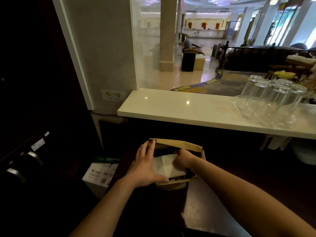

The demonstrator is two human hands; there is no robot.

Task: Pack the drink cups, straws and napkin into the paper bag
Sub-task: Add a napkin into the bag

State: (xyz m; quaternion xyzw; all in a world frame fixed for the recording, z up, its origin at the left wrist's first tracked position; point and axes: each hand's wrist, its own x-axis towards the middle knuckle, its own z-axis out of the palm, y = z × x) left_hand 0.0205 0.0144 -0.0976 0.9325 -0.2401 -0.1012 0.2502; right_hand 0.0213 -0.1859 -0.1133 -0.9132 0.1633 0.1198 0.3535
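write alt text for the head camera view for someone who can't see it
A person's right hand grips a white napkin in the mouth of a brown paper bag, while the left hand rests flat on the bag's side. Behind, upturned glasses stand on a pale counter.

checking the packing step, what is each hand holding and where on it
The right hand grips the white napkin at its right edge, inside the paper bag. The left hand lies flat against the bag's left side.
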